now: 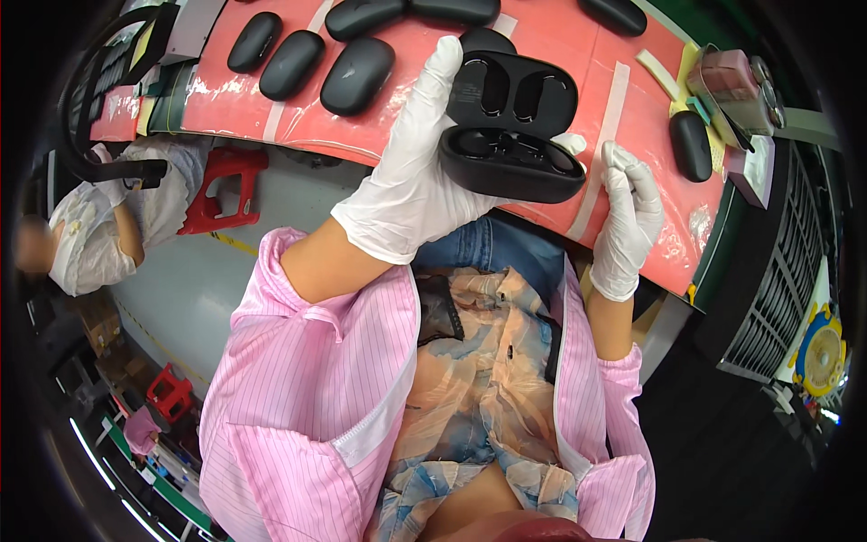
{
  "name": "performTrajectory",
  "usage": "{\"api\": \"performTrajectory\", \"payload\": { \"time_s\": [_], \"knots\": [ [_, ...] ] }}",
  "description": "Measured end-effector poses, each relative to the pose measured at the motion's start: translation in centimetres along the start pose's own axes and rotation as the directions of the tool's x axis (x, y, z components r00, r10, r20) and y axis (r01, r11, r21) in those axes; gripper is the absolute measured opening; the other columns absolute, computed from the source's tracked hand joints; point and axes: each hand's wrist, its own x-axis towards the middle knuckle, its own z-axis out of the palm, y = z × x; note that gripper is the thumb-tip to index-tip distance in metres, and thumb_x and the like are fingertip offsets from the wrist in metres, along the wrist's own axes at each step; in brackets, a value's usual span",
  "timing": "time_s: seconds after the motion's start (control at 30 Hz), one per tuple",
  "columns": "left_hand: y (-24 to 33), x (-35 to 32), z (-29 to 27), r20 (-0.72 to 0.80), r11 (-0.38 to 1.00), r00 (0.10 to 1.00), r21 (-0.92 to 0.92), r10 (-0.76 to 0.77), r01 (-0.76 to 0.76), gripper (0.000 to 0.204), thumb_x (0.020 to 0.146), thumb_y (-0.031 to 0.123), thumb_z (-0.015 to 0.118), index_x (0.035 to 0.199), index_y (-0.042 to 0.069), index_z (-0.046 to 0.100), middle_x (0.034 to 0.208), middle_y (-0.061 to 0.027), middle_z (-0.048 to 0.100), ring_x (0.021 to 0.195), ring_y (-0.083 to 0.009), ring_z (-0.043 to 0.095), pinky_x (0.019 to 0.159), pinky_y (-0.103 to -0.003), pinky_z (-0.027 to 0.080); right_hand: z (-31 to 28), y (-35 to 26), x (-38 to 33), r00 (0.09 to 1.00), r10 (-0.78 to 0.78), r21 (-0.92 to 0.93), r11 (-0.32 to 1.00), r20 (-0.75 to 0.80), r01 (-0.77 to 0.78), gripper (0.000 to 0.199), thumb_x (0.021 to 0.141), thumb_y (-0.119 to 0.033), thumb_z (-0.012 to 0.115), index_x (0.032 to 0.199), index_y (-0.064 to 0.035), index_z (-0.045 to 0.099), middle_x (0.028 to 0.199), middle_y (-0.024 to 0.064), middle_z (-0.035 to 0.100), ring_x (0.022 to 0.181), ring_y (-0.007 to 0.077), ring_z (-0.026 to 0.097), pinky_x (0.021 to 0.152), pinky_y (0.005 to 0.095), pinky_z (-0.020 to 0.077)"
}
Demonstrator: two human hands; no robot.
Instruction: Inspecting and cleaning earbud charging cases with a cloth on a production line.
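Nearest you: pink striped sleeves, both hands in white gloves. Your left hand (411, 181) is wrapped round the open black earbud case (512, 135), fingers up behind the lid, thumb side under the base, so it's gripping the case in the air just over the near edge of the red worktop (623, 99). Lid is flipped up; both wells look empty, tho hard to be sure. Your right hand (628, 217) holds nothing: fingers loosely curled, fingertips just beside the case's right end, resting near the worktop's near edge.

Handling, my guess: case is light, stiff plastic w/ a smooth matte shell, prob slippery under glove. The hinge is the weak spot, so hold by the base, not the lid.

Further out: one shut black case (692, 144) toward the right edge, by a pinkish box (736, 90). At the far left corner, a cluster of shut black cases (312, 59). Off the worktop, left, another person (99, 226) sits beside a red stool (226, 185).
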Motion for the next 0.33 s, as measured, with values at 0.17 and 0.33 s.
{"api": "performTrajectory", "payload": {
  "time_s": [0.17,0.33],
  "knots": [
    [-0.4,0.0,0.3,0.002,0.998,1.0,0.054,-0.015,0.014,0.065,0.094,0.062,0.045,0.133,0.01,0.048,0.116,-0.0116,0.063,0.098,-0.033,0.068,0.087,-0.046,0.058,-0.6,-2.9,3.7,0.885,-0.357,-0.352,0.821,0.299,0.45,0.021,0.091,0.004,0.057,0.108,-0.0022,0.068,0.104,0.0082,0.066,0.097,0.0164,0.064,0.088,0.0278,0.0491],
    [-2.5,0.4,2.3,-0.262,0.891,0.947,0.45,0.188,-0.053,0.096,0.08,0.084,0.038,0.14,0.009,0.046,0.133,-0.0085,0.058,0.116,-0.0303,0.06,0.094,-0.038,0.054,3.1,-8.9,6.1,0.474,-0.174,-0.447,0.174,0.863,0.878,0.03,0.093,-0.004,0.058,0.117,-0.0167,0.069,0.107,0.0072,0.067,0.097,0.0207,0.065,0.087,0.0354,0.0503]
  ]
}}
